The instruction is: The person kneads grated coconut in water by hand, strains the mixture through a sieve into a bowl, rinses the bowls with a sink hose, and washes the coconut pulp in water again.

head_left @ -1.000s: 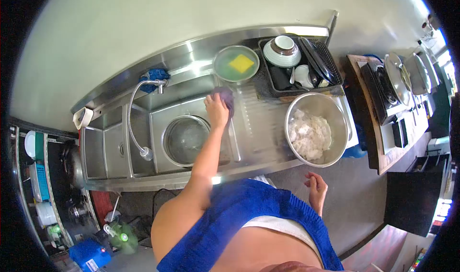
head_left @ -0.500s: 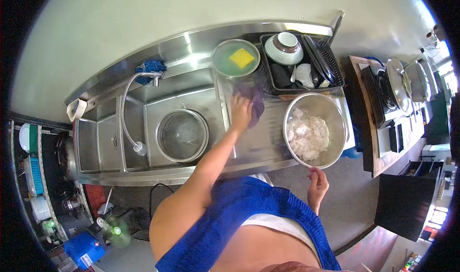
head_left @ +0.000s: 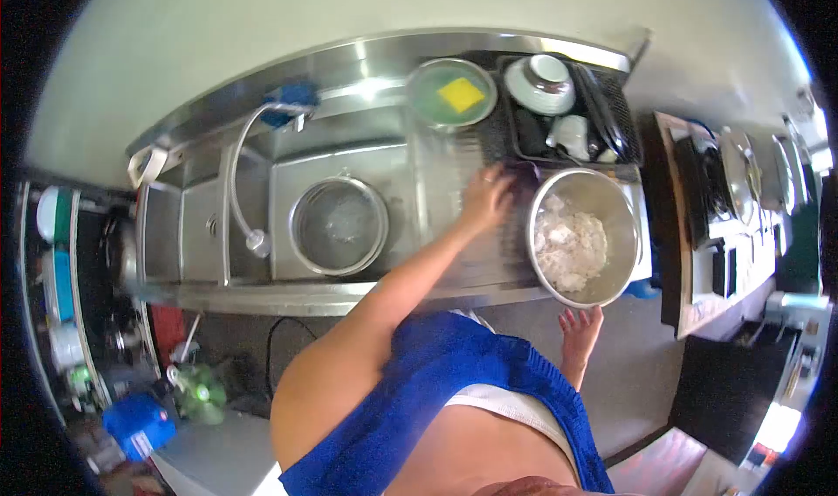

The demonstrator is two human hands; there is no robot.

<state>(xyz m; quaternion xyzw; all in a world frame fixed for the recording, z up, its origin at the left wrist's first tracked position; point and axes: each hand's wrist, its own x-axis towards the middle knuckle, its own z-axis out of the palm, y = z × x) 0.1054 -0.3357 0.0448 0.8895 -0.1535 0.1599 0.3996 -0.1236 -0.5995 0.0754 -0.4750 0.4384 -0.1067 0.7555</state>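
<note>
My left hand (head_left: 487, 201) is over the steel drainboard, smeared by motion. It presses on a dark purple cloth (head_left: 522, 182), which is blurred and partly hidden between the hand and a large steel bowl (head_left: 618, 256). Inside the bowl lies a white, wet-looking lumpy mass (head_left: 569, 244). Below the bowl's near rim is my right hand (head_left: 580, 332), fingers apart and fingertips at the outside of the rim. Whether they bear on it I cannot tell.
A round basin of greenish liquid (head_left: 426, 103) holds a yellow sponge (head_left: 461, 95). Behind the bowl stands a black rack (head_left: 635, 151) with stacked bowls (head_left: 539, 90). In the sink (head_left: 393, 168) sits a round steel strainer (head_left: 384, 225), beside a hose faucet (head_left: 236, 168).
My left hand has slid right across the drainboard with the cloth, closer to the bowl. My right hand's fingers have spread from a pinch at the rim. The whole view has shifted slightly.
</note>
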